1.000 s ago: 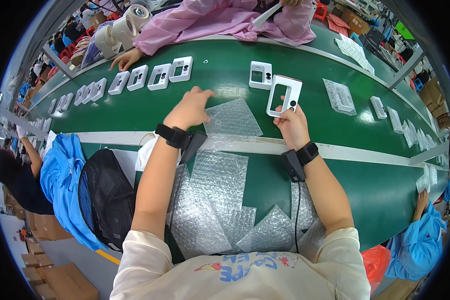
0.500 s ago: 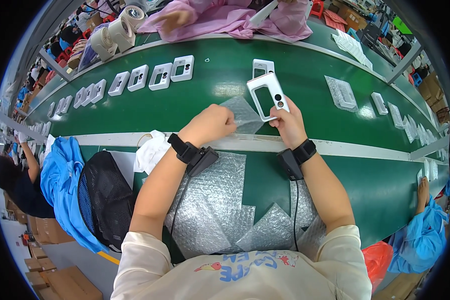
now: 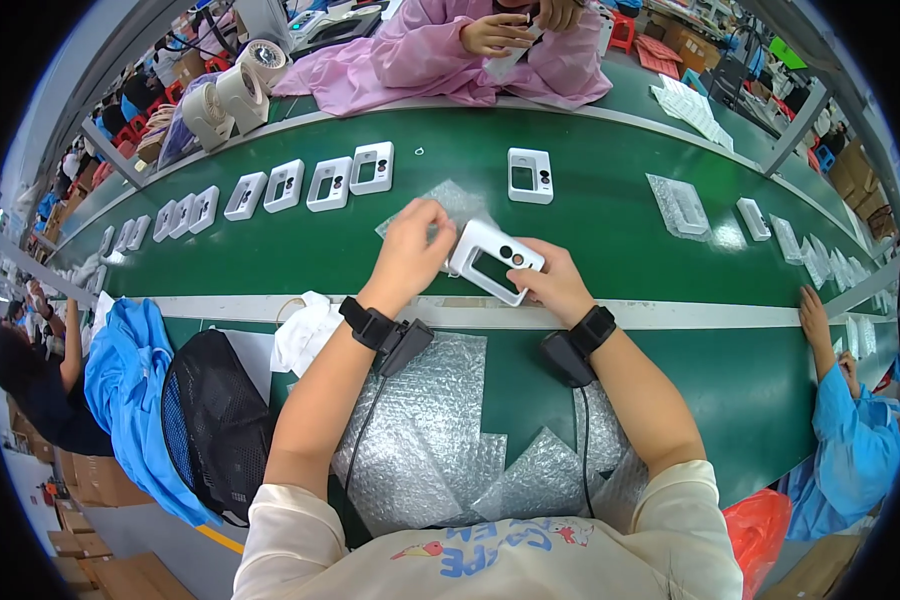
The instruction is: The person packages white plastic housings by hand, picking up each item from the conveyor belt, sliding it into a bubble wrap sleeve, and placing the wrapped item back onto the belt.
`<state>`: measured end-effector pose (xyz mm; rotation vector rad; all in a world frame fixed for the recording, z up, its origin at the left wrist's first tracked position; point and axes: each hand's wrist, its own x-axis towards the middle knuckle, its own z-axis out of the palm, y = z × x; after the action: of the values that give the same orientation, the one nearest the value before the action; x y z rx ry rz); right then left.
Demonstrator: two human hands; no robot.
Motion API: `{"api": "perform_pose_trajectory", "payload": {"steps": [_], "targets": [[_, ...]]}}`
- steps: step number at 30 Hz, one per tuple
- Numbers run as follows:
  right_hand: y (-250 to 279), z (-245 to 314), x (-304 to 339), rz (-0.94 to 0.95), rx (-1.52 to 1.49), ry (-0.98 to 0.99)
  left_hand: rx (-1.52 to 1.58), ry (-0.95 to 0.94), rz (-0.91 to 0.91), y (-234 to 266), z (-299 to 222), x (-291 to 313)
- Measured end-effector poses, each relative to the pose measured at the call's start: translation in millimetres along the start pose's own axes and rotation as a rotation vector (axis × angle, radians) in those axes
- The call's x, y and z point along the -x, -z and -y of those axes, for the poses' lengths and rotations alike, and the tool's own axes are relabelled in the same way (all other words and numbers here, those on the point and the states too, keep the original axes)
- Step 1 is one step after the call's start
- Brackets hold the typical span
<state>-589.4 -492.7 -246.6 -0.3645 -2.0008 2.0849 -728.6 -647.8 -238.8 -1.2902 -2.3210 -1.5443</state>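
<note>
My right hand (image 3: pixel 558 284) grips a white plastic housing (image 3: pixel 511 252) by its right end, thumb on the face. The housing has a rectangular window and dark round holes, and it is tilted over the belt's near edge. Close to its left end, my left hand (image 3: pixel 410 250) is closed on a clear bubble-wrap bag (image 3: pixel 454 199), which spreads out behind the fingers. The fingertips are partly hidden, and I cannot tell whether the bag touches the housing. Beyond them another white housing (image 3: pixel 530 176) lies on the green belt (image 3: pixel 590 250).
A row of white housings (image 3: pixel 372 168) runs along the left side of the belt. Bubble-wrapped pieces (image 3: pixel 680 207) lie to the right. Bubble-wrap sheets (image 3: pixel 420 430) cover the near bench. A black mesh bag (image 3: pixel 220 420) hangs at left. Co-workers sit across and at right.
The housing has moved left and down, from upright to a flatter tilt, toward my left hand. The bubble-wrap bag has shifted left and up. The co-worker at right has stretched a hand to the belt.
</note>
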Motion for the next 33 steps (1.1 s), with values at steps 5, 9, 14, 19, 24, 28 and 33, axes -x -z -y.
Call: {"api": "perform_pose_trajectory", "payload": {"steps": [5,9,14,19,24,28,33], "targets": [[-0.1,-6.6,-4.0,-0.006,-0.107,-0.006,-0.15,-0.338,0.053,-5.1,-12.6,7.2],[-2.2,-9.7,-5.1,-0.013,-0.292,-0.021,-0.183,-0.445,0.086,-6.0,-26.8,10.5],[9.3,-19.7,-8.6,0.036,-0.442,-0.065,-0.261,-0.509,0.174,-1.0,-35.3,9.5],[-2.2,-11.0,-6.9,-0.045,-0.41,-0.072,-0.254,-0.493,0.142,-4.6,-33.2,10.2],[-16.5,-11.1,4.5,0.077,-0.075,-0.113,-0.231,-0.484,0.149,2.2,-37.8,15.9],[-13.0,-16.7,-7.8,-0.063,-0.509,-0.025,-0.195,-0.488,0.282,-0.6,-45.4,13.2],[-22.4,-13.3,1.8,-0.007,-0.49,0.099,0.071,-0.381,0.126,3.4,-48.9,11.4]]}}
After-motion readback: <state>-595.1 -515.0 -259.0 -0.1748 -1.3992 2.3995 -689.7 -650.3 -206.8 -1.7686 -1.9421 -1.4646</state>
